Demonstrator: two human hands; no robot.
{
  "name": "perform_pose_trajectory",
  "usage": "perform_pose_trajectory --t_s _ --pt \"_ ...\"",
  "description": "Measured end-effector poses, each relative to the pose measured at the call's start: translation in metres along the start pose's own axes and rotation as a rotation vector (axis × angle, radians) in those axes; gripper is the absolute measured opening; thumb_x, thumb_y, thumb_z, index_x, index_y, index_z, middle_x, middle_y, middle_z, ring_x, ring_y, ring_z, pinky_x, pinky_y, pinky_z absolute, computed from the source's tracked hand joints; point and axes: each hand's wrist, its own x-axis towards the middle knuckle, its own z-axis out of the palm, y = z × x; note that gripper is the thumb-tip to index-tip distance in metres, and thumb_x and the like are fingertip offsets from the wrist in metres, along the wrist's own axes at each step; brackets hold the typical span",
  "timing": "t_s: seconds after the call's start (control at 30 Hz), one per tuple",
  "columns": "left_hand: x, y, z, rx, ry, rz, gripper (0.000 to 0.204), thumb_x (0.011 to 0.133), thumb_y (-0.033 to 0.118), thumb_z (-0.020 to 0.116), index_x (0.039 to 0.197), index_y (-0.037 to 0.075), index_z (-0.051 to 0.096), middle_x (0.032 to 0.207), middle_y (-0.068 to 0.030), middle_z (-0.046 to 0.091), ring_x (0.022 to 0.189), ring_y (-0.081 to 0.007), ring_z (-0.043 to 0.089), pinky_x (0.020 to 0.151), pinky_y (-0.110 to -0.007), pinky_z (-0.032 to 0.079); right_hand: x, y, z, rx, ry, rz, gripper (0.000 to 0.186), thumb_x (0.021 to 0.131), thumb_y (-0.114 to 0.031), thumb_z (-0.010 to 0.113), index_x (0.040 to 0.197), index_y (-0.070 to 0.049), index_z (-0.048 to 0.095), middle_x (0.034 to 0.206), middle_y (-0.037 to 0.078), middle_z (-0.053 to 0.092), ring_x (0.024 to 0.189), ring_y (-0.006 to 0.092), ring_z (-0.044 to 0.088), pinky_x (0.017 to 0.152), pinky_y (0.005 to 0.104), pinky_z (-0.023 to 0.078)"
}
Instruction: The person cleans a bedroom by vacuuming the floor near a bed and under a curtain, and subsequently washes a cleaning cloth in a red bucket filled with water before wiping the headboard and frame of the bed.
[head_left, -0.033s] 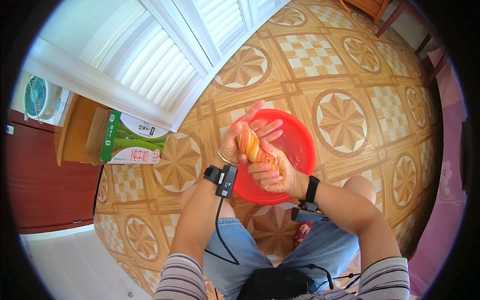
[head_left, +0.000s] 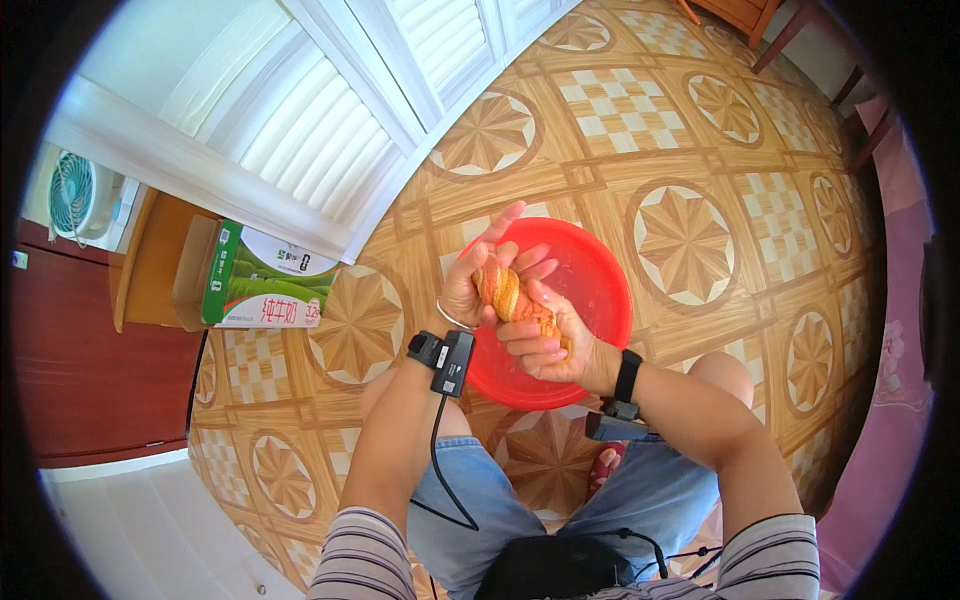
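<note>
A twisted orange and yellow striped cloth point(head_left: 503, 293) is stretched between my hands, above a red plastic basin point(head_left: 600, 300) on the floor. My left hand point(head_left: 465, 287) holds its upper left end against the palm, with the fingers partly stretched out past the cloth. Around the lower right end, the fingers of my right hand point(head_left: 560, 345) are wrapped tightly. Some water seems to lie in the basin, though my hands hide part of its inside.
Left of the basin stands a green and white carton point(head_left: 268, 275) beside white louvred doors point(head_left: 320, 130). A small teal fan point(head_left: 75, 195) sits farther left. My knees flank the basin's near side; a black cable point(head_left: 437, 470) hangs from my left wrist device. Pink fabric point(head_left: 900, 400) hangs at right.
The fingers of my left hand have curled in slightly, and the cloth between my hands has turned a little. The basin has stayed in place.
</note>
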Motion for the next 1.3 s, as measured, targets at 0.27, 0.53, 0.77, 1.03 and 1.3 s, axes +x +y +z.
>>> perform_pose_trajectory --t_s 0.27,0.53,0.77,1.03,1.3 --pt "0.004 -0.004 0.000 0.301 0.428 -0.031 0.030 0.092 0.019 0.051 0.119 0.009 0.045 0.065 0.0036 0.040 0.063 -0.0089 0.045 0.071 -0.032 0.049 -0.005 -0.024 0.017 -0.344 0.378 0.034 0.035 0.088 -0.029 0.063 0.101 -0.003 0.045 0.078 0.001 0.045 0.053 0.0054 0.040 0.037 0.0156 0.029" --pt "-0.006 -0.022 -0.017 0.343 0.591 -0.037 0.014 0.089 0.009 0.053 0.103 0.008 0.053 0.058 0.0008 0.045 0.054 -0.0118 0.049 0.061 -0.032 0.049 0.009 -0.009 0.029 -1.401 1.086 0.134 0.025 0.073 -0.027 0.073 0.070 -0.007 0.058 0.060 0.000 0.050 0.046 0.0099 0.046 0.038 0.0274 0.035" --pt "-0.009 -0.040 -0.030 0.425 0.755 -0.082 0.008 0.086 0.007 0.054 0.094 0.007 0.056 0.057 0.0003 0.045 0.049 -0.0128 0.047 0.055 -0.031 0.046 0.009 -0.010 -0.006 -1.728 1.227 0.136 0.024 0.070 -0.023 0.068 0.064 -0.004 0.056 0.055 0.006 0.055 0.044 0.0148 0.052 0.039 0.0283 0.039" --pt "-0.007 -0.053 -0.046 0.493 0.872 -0.069 0.010 0.084 0.003 0.049 0.092 0.005 0.055 0.055 -0.0016 0.045 0.047 -0.0143 0.044 0.050 -0.030 0.043 0.008 -0.018 -0.028 -2.217 1.260 0.178 0.028 0.068 -0.021 0.064 0.071 0.007 0.064 0.062 0.022 0.062 0.056 0.0291 0.064 0.053 0.0373 0.050" --pt "-0.002 -0.059 -0.050 0.531 0.945 -0.042 0.007 0.083 0.002 0.048 0.088 0.005 0.052 0.054 -0.0033 0.044 0.045 -0.0160 0.044 0.047 -0.032 0.043 0.007 -0.017 -0.027 -2.083 1.333 0.259 0.029 0.073 -0.022 0.053 0.079 0.004 0.065 0.080 0.028 0.063 0.078 0.0399 0.065 0.070 0.0449 0.052"
